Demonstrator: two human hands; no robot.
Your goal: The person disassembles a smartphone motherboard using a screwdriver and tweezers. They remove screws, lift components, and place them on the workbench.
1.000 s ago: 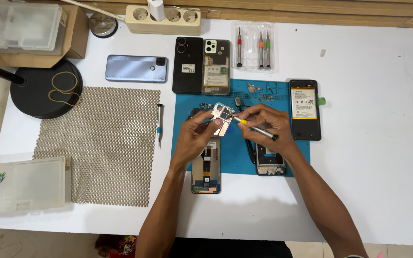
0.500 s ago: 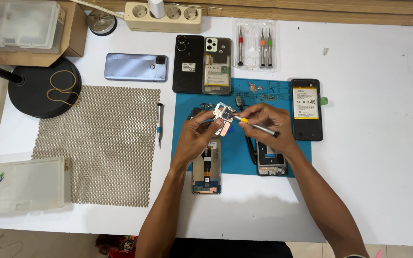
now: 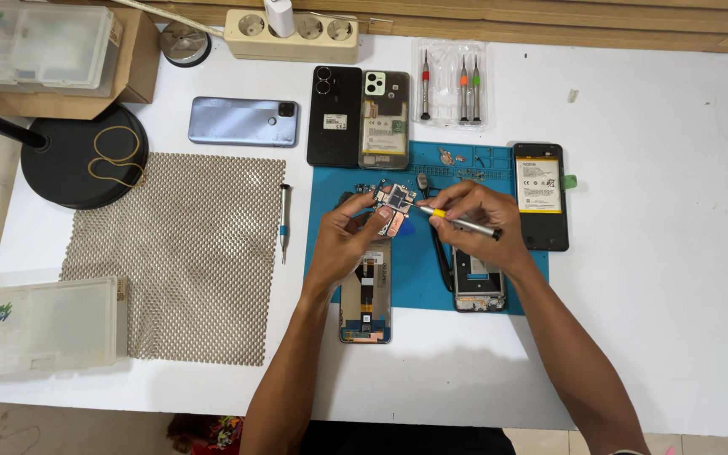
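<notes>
So I've got the little circuit board (image 3: 393,208) pinched up off the blue mat (image 3: 499,282) in my left hand (image 3: 354,238), thumb and fingertips closed on its lower edge, tilted so the shielded face points up at me, probably so the tool can get at it without the board sliding around. My right hand (image 3: 475,221) is wrapped pen-style around the yellow-collared screwdriver (image 3: 455,221), fingers closed tight near the tip, and the tip sits right on the board's right edge, just left of my knuckles. The stripped phone frame (image 3: 366,291) lies directly below my left hand, and another frame (image 3: 475,286) is under my right wrist.
</notes>
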